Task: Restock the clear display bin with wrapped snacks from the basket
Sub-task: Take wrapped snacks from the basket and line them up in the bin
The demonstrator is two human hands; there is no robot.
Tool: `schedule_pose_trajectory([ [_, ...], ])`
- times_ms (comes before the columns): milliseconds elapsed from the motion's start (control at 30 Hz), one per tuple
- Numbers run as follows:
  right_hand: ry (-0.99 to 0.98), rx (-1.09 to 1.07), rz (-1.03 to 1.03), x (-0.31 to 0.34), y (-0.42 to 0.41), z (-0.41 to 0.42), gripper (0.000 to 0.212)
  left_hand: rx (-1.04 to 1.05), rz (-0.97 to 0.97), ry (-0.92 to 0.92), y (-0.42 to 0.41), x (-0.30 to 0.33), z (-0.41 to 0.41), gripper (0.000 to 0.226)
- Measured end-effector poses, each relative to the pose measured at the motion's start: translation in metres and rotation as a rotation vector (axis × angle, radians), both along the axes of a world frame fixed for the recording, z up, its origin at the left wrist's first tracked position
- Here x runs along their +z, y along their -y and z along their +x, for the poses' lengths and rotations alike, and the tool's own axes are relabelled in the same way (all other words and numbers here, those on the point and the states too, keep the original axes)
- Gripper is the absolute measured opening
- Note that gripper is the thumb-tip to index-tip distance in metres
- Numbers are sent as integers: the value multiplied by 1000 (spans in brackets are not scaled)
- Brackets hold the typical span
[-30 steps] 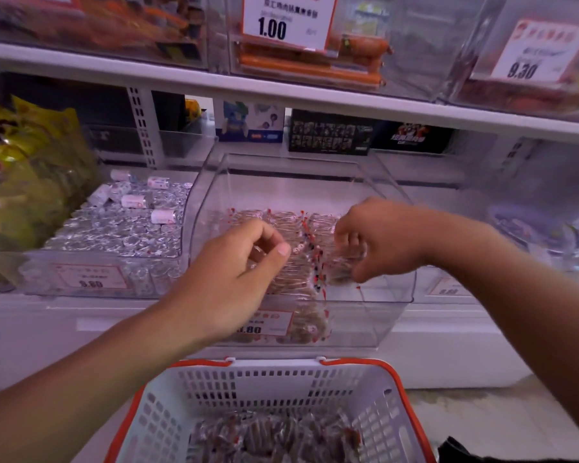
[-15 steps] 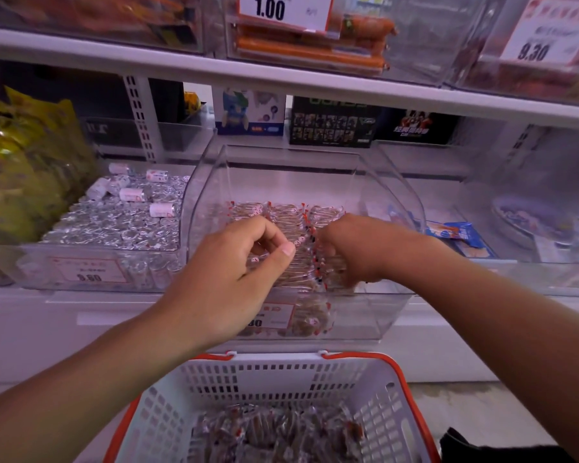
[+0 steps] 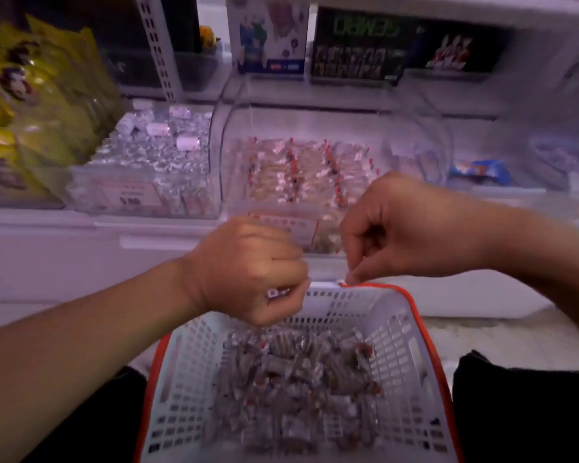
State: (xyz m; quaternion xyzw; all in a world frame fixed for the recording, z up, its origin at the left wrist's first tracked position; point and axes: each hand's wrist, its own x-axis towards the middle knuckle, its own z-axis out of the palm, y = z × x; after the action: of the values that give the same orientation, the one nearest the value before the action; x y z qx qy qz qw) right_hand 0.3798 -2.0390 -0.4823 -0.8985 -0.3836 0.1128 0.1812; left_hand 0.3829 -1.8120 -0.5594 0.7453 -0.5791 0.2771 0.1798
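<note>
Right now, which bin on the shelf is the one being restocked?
On the white shelf, find the middle clear plastic bin, straight behind the white basket. It holds neat rows of red-tipped clear-wrapped snacks; its left neighbour holds silvery foil pieces.

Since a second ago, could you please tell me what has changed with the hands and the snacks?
Both hands have pulled back out of the clear bin toward the basket. The left hand now holds a small wrapped snack; the right hand hangs loosely curled and empty over the rim. Bin and basket contents look unchanged.
</note>
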Motion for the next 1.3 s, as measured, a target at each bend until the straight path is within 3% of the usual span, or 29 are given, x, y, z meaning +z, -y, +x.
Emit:
schedule_pose_trajectory([
  [67,-163,121,-232,-59,-11,-16,7,57,262,-115,5,-40,-8,24],
  [133,-327,179,-513,-130,-20,-33,16,256,716,-393,7,-82,-19,13],
  [200,-457,144,-762,-198,-18,-51,43,477,1117,-763,-2,-123,-31,38],
  [267,-504,85,-860,-249,-8,-62,67,615,1481,-1009,-14,-158,-41,71],
  [333,-547,17,-857,-288,1,-72,79,739,1584,-1101,-25,-189,-46,78],
  [433,-622,-207,-753,-335,3,-86,95,851,1263,-1331,-29,-233,-52,75],
  [600,-849,-624,-394,-393,-18,-103,125,1141,610,-1746,-18,-308,-89,108],
  [700,-874,-731,-351,-416,-41,-110,131,1316,470,-1907,-10,-344,-106,121],
  [767,-814,-783,-328,-429,-54,-115,116,1390,519,-1877,-6,-357,-108,124],
  [867,-628,-775,-364,-443,-58,-116,63,1458,619,-1774,-4,-367,-102,115],
  [1000,-580,-775,-270,-442,-41,-95,17,1476,404,-1732,-7,-378,-103,98],
  [1067,-677,-802,-122,-441,-34,-86,17,1470,326,-1751,-8,-382,-104,95],
  [1200,-1105,-1048,219,-433,-36,-83,18,1473,278,-1758,-8,-385,-105,93],
  [1300,-1227,-1131,298,-429,-37,-89,28,1520,212,-1777,-8,-386,-101,83],
])
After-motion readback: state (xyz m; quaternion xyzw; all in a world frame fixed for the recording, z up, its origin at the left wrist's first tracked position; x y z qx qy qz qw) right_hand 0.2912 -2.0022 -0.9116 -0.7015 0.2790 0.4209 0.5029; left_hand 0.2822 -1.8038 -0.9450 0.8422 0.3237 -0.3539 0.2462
